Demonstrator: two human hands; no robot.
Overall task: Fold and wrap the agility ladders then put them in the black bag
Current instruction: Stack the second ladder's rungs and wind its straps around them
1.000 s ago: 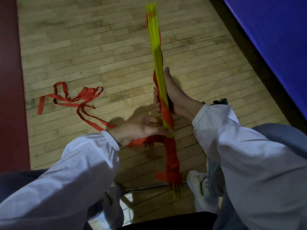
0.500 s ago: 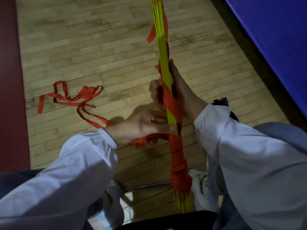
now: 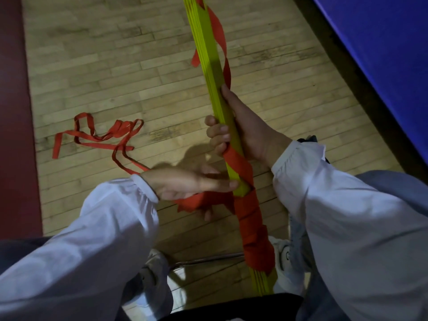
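At the middle of the yellow rung bundle (image 3: 209,72), the right hand (image 3: 245,133) grips it; its long axis points up and away from the person. Just left, the left hand (image 3: 185,184) pinches the red strap (image 3: 250,218) wound round its lower part.

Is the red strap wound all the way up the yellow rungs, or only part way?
Part way. Red strap coils cover the lower stretch of the yellow rungs; above the right hand they are mostly bare.
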